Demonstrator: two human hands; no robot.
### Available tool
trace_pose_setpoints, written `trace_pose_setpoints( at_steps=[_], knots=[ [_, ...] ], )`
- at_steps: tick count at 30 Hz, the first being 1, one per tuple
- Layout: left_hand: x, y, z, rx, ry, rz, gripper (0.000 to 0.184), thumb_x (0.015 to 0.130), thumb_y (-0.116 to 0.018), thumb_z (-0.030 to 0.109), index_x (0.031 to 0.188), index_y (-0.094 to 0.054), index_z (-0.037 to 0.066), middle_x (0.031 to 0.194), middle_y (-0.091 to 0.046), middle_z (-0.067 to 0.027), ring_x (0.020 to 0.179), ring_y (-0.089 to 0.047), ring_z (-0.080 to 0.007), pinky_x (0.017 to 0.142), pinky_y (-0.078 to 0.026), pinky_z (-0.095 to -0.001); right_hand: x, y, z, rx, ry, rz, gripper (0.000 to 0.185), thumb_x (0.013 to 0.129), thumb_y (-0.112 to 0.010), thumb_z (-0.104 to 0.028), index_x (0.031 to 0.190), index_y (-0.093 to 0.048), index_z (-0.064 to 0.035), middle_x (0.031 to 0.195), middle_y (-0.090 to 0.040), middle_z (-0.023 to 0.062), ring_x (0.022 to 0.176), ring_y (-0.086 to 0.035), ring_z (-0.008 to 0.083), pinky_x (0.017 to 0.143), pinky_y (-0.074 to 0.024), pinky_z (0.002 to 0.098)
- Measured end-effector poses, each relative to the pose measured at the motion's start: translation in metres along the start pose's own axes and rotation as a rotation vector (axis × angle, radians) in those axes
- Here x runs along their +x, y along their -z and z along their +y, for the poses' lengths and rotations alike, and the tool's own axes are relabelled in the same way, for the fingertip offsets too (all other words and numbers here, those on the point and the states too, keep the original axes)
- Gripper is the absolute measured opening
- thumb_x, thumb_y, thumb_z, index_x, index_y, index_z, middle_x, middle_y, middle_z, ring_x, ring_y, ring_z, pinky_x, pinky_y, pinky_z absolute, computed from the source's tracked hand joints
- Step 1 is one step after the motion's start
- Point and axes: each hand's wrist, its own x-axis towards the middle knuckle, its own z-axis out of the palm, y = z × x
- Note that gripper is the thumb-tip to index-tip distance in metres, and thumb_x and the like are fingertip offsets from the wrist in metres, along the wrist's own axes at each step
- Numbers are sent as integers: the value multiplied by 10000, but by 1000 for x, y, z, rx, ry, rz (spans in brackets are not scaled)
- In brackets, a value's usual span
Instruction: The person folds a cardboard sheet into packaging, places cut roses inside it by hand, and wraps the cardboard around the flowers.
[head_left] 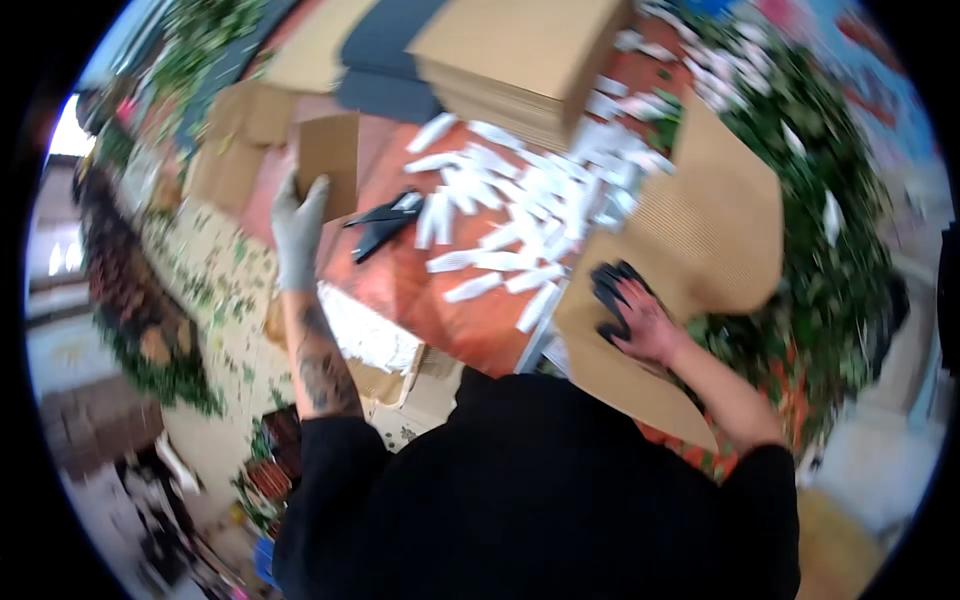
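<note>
- Clamps cardboard piece between fingers of gloved left hand, left of white strips.
- Rests gloved right hand, fingers apart, on corrugated cardboard sheet, right of white strips.

strips lie between the tool and cardboard sheet, before the stack.

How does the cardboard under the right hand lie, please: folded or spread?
Spread: the cardboard shows one broad, wavy face around the right hand.
</note>
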Motion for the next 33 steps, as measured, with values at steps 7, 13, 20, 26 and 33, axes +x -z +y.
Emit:
trace_pose_setpoints(
  at_steps=[7,13,20,26,33],
  knots=[
    [-126,-207,61,-437,307,-1182,333,892,-603,279,1116,-607,34,815,-618,10,739,-501,-63,677,-439,-238,7,21,-20,160,-98,108,623,743,-648,-341,1265,-462,-57,1293,-466,166,1208,-428,332,1034,-317,427],
    [-141,-222,26,-242,270,-1167,365,886,-590,225,1191,-562,26,956,-630,-20,867,-544,-85,780,-450,-234,-2,12,0,470,-162,266,572,707,-679,-283,1203,-507,-55,1232,-514,155,1146,-485,326,987,-381,399],
    [-100,-203,16,77,402,-1233,383,840,-591,151,1172,-527,-27,898,-627,-52,761,-559,-105,707,-478,-262,-1,-22,19,891,-398,329,384,750,-713,-180,1089,-592,-44,1103,-611,110,1047,-566,241,922,-442,349],
    [-128,-220,8,378,123,-1195,327,853,-593,318,910,-605,-4,769,-632,-172,695,-614,-248,672,-468,-350,-6,24,-1,1073,-331,391,271,799,-662,-81,1040,-597,26,1080,-634,97,886,-619,151,760,-488,262],
    [-131,-222,-2,266,219,-1226,367,872,-586,350,931,-618,-11,775,-650,-146,702,-620,-234,667,-470,-343,-37,81,-34,1563,-510,329,317,833,-602,-73,1137,-561,7,910,-630,57,660,-595,113,485,-483,231]
  ],
)
